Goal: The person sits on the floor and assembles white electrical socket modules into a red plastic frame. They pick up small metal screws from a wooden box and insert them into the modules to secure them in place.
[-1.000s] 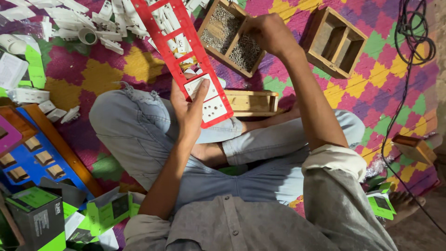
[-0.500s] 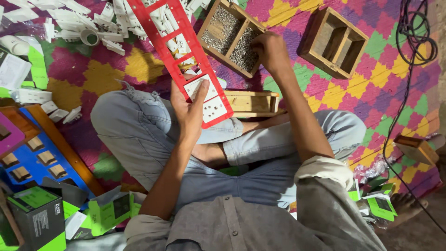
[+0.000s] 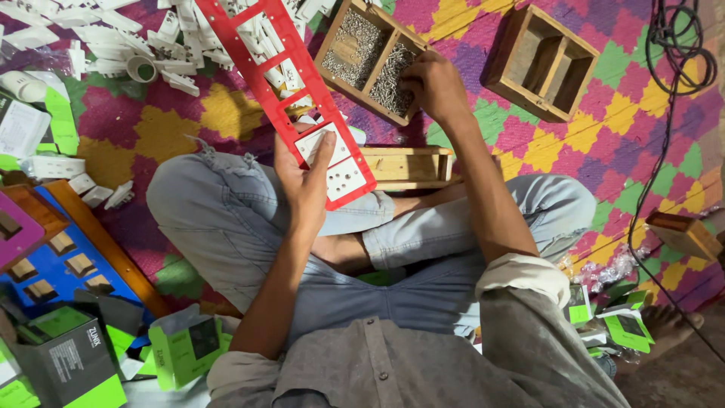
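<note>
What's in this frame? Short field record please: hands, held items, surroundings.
left hand: grips the near end of a long red frame fitted with white socket modules
right hand: reaching into a two-compartment wooden box of screws
posture: seated cross-legged on a patterned mat
nearby: empty wooden box, small wooden tray, white plastic parts, green cartons, black cable

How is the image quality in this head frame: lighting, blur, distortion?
Head view: soft, even light, no harsh glare; the left hand on the red frame and the right hand at the screw tray look sharp; wide-angle bending shows toward the edges; the bottom right corner falls dim.
</note>
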Tool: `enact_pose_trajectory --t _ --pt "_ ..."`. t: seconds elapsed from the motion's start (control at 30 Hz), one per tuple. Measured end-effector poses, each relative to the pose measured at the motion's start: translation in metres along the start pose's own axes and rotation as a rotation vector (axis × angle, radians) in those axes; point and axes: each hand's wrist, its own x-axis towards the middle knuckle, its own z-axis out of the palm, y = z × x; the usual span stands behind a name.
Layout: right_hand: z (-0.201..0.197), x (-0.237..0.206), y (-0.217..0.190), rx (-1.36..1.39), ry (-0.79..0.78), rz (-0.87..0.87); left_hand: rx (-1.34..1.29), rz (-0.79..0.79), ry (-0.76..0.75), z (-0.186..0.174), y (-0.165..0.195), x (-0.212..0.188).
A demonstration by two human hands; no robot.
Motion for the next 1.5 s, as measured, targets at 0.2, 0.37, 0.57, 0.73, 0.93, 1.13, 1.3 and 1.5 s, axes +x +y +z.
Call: enact_pose_trajectory --t 0.2,0.37,0.57,0.73,0.93,1.13,1.3,1.5 --pt "0.004 0.003 -0.003 -0.006 0.081 -0.017 -0.017 -0.003 -0.005 0.002 0.002 0.000" --pt "0.007 0.005 -0.008 -0.031 0.026 0.118 -0.034 -0.017 0.012 0.003 0.001 0.000" --pt "0.009 0.003 -0.006 -0.153 -0.034 -0.001 -0.048 -0.015 -0.006 0.003 -0.001 0.000" --pt "0.009 0.001 -0.006 -0.142 -0.024 -0.035 -0.029 -0.007 0.010 0.001 0.000 0.000" --pt "0.012 -0.003 -0.010 -0.198 0.013 -0.097 -0.025 -0.014 0.004 0.001 0.000 0.000" --pt "0.013 -0.002 -0.007 -0.145 0.145 -0.141 0.019 -0.015 0.007 0.000 0.000 0.001" --pt "0.003 0.002 -0.006 0.533 0.056 0.293 0.008 -0.017 0.007 -0.001 -0.005 0.001" --pt "-0.015 -0.014 -0.025 1.020 0.106 0.316 0.054 0.021 0.014 -0.003 -0.010 0.000"
